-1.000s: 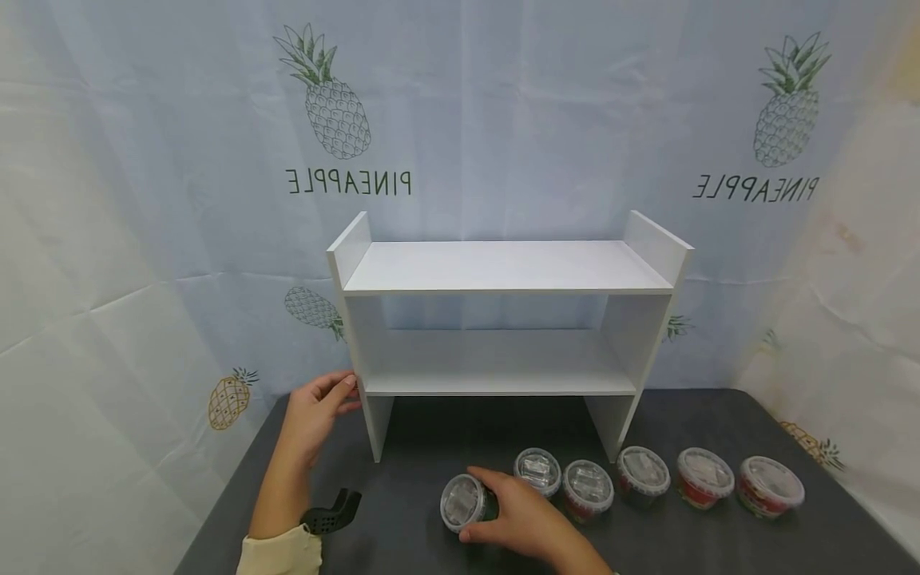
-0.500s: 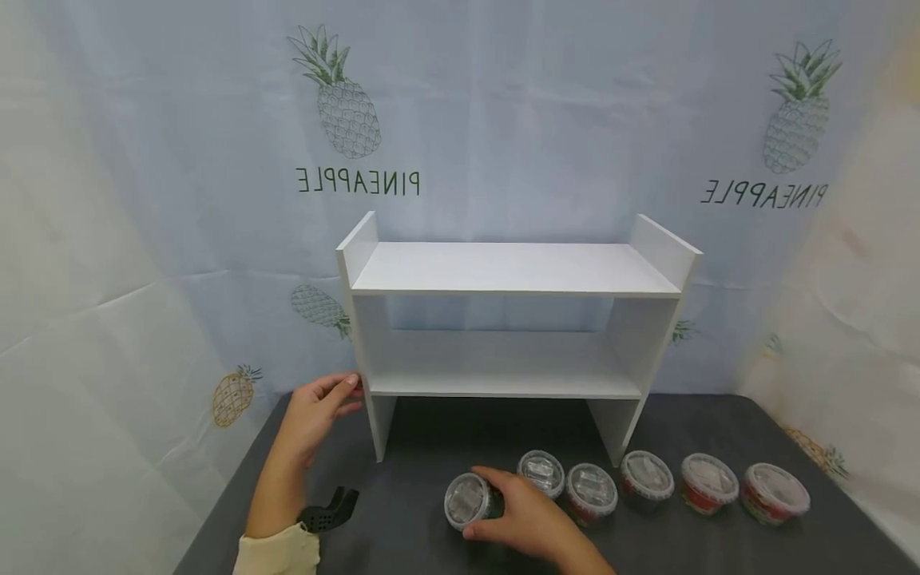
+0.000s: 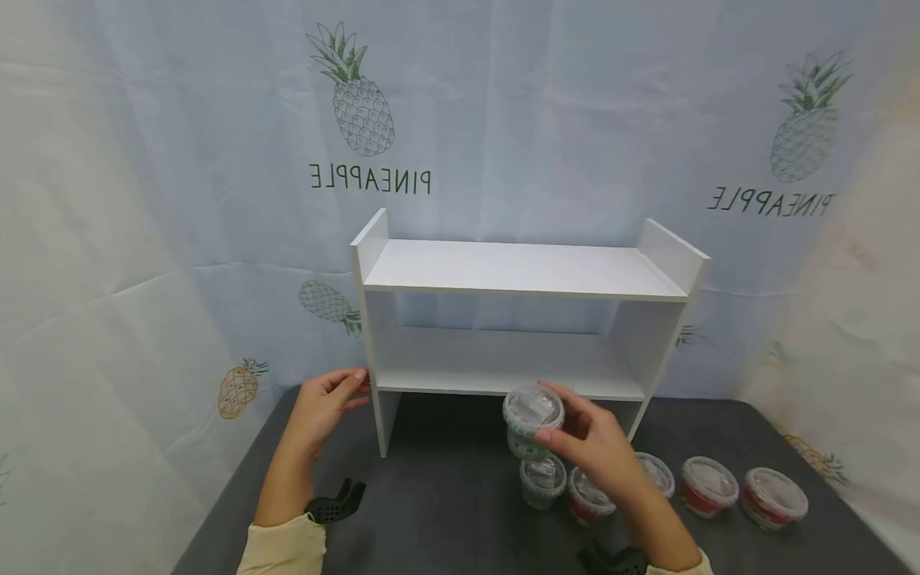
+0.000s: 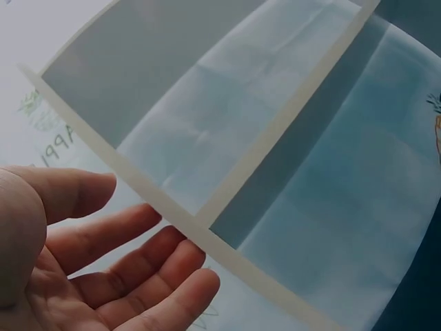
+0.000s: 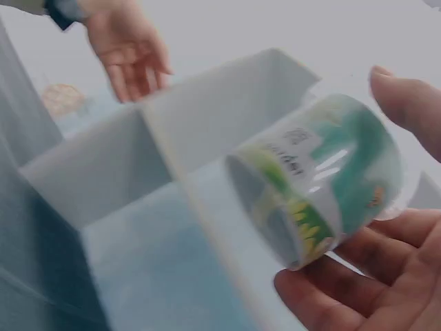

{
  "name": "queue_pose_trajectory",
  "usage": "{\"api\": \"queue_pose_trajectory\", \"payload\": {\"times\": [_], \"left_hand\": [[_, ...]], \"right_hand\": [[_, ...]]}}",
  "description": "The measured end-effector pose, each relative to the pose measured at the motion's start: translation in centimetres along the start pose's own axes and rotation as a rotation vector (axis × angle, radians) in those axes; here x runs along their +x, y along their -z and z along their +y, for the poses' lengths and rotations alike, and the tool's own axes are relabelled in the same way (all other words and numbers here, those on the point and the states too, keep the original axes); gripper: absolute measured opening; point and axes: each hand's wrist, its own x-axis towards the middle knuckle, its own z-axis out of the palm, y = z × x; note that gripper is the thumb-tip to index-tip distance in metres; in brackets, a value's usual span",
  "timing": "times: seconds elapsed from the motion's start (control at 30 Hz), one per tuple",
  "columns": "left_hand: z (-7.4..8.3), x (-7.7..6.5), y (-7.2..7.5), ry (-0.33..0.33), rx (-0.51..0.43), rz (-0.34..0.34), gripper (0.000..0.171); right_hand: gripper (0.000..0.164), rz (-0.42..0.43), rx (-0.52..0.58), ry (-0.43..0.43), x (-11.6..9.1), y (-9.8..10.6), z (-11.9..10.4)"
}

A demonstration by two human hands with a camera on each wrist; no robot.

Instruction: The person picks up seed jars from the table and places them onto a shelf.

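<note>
A lidded plastic tub (image 3: pixel 530 422) with a clear lid hangs in front of the lower board of a white two-tier shelf (image 3: pixel 525 267). My right hand (image 3: pixel 602 449) grips it from the right, between thumb and fingers. Its green and yellow printed label shows on the tub (image 5: pixel 337 169) in the right wrist view, tilted there. At the shelf's left side panel, my left hand (image 3: pixel 321 411) has its fingers loosely bent, with fingertips at the panel's edge. The left wrist view shows those fingertips (image 4: pixel 196 289) beside the shelf edge, holding nothing.
Several similar lidded tubs stand on the dark table (image 3: pixel 446 519), among them a green one (image 3: pixel 542 481) below the held tub and a red one (image 3: pixel 776 497) at far right. A pineapple-print curtain (image 3: pixel 517 120) hangs behind the shelf.
My right hand has lifted the tub off the table, up and to the right toward the lower board. The left hand keeps its place at the shelf's side. The head view has shifted slightly.
</note>
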Motion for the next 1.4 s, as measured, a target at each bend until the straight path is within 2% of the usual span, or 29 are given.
{"api": "queue_pose_trajectory", "payload": {"times": [0.1, 0.23, 0.3, 0.5, 0.77, 0.87, 1.1, 1.27, 1.4], "left_hand": [[0.0, 0.0, 0.0, -0.005, 0.004, 0.013, 0.047], [-0.3, 0.3, -0.3, -0.022, 0.001, 0.048, 0.044], [-0.5, 0.6, -0.6, -0.037, -0.008, 0.067, 0.041], [-1.4, 0.9, -1.2, -0.062, -0.011, 0.115, 0.033], [-1.7, 0.9, -1.3, -0.089, 0.003, 0.128, 0.034], [-1.7, 0.9, -1.3, -0.105, 0.009, 0.130, 0.034], [-1.7, 0.7, -1.3, -0.117, 0.026, 0.141, 0.034], [-1.6, 0.8, -1.3, -0.110, 0.027, 0.143, 0.033], [-1.4, 0.9, -1.3, -0.112, 0.034, 0.140, 0.033]], "right_hand": [[0.053, 0.093, -0.041, 0.046, 0.6, 1.9, -1.4], [0.052, 0.198, -0.067, 0.032, 1.5, 3.9, -2.6], [0.054, 0.234, -0.078, -0.002, 1.8, 4.8, -2.9], [0.063, 0.279, -0.122, -0.087, 3.0, 6.7, -2.8], [0.078, 0.359, -0.258, -0.152, 4.5, 8.6, -1.5], [0.083, 0.380, -0.271, -0.170, 4.7, 9.0, -1.0], [0.090, 0.384, -0.389, -0.241, 5.2, 8.7, 0.7], [0.092, 0.378, -0.323, -0.305, 5.7, 8.2, 2.1], [0.091, 0.405, -0.289, -0.304, 5.9, 7.8, 2.8]]}}
